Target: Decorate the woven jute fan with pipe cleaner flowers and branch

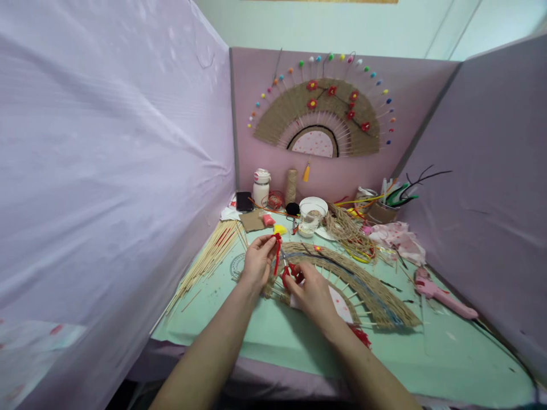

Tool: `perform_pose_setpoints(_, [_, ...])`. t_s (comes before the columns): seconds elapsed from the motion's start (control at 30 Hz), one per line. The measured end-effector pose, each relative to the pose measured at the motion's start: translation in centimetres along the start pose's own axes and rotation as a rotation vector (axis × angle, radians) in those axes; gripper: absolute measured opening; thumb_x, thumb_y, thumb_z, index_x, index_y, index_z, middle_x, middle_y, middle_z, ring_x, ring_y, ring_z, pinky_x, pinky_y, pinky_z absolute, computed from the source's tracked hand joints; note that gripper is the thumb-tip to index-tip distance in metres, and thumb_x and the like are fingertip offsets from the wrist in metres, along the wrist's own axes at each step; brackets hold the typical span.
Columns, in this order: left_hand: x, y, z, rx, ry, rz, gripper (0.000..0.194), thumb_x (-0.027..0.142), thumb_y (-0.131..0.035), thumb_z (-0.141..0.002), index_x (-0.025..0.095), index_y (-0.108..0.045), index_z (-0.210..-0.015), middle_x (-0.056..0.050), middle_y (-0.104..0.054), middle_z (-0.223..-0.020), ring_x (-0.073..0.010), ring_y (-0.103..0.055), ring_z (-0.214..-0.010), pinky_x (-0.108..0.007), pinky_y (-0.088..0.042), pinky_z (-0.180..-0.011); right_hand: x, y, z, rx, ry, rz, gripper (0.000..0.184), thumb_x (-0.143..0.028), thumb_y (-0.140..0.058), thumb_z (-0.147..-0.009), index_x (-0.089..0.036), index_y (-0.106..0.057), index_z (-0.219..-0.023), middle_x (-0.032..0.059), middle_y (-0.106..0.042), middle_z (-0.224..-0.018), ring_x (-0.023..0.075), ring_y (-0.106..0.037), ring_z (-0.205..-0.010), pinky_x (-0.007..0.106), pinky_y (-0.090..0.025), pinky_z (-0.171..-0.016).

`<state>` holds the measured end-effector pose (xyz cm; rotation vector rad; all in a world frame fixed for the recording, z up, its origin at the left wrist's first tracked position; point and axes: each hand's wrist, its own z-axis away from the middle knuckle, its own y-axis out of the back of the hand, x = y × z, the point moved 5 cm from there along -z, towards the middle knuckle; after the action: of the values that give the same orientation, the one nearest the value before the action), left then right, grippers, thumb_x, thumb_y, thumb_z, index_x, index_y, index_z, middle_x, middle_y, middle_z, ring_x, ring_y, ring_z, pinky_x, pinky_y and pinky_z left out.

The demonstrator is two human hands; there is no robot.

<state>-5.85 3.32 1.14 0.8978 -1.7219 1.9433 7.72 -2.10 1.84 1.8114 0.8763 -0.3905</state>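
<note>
Left hand [257, 263]: thumb and fingertips pinched together on a narrow, soft-looking red strip [277, 259], gripped at its bunched upper end; the lower end hangs free. Right hand [314, 291]: fingers closed around the handles of small red-handled scissors [286, 274], metal blades pointing up and away from the body. Blades lie just beside the strip; contact, and whether the blades are parted, cannot be told.

Strip and scissors are held above the near-left part of a fan-shaped piece of brown twine and pale sticks [367, 280], which lies on a mint-green tabletop [192, 324]. A grey-blue band curves along the twine. Right hand covers part of the fan's pink-patterned white centre.

Left of the fan: loose bundle of thin pale wooden sticks [207, 259]. Right: pink glue gun [444, 296], lying on its side. Beyond the hands: small yellow packet [280, 229].
</note>
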Motion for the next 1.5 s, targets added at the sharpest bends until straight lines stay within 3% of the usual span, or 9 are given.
perform_pose_setpoints(0.7, [-0.5,-0.8,0.6,-0.105,0.129,-0.075,0.022,0.016,-0.08,-0.057,0.011,-0.066,-0.073,-0.003,-0.068,-0.074,-0.0088,-0.063,-0.07,-0.021,-0.049,-0.074,1.0,0.2,0.2,-0.008,0.0,0.037,0.017,-0.031,-0.051,-0.082,-0.02,-0.042,-0.072,0.0002,-0.05,-0.074,0.0142,-0.045,-0.066,0.026,-0.031,-0.059])
perform_pose_setpoints(1.17, [-0.9,-0.8,0.8,-0.102,0.183,-0.147,0.024,0.015,-0.082,-0.049,0.011,-0.064,-0.066,-0.003,-0.067,-0.066,-0.0099,-0.062,-0.064,-0.023,-0.048,-0.072,1.2,-0.5,0.4,-0.12,0.018,0.085,0.019,-0.031,-0.043,-0.086,-0.021,-0.039,-0.071,0.0015,-0.051,-0.07,0.0148,-0.043,-0.062,0.026,-0.03,-0.057])
perform_pose_setpoints(1.5, [-1.2,-0.8,0.8,-0.111,0.233,-0.115,0.022,0.012,-0.079,-0.053,0.011,-0.062,-0.066,-0.003,-0.066,-0.064,-0.0107,-0.061,-0.06,-0.023,-0.05,-0.066,1.2,-0.4,0.3,-0.071,0.051,0.105,0.022,-0.034,-0.045,-0.086,-0.021,-0.037,-0.07,0.0009,-0.049,-0.07,0.0151,-0.043,-0.063,0.026,-0.03,-0.057])
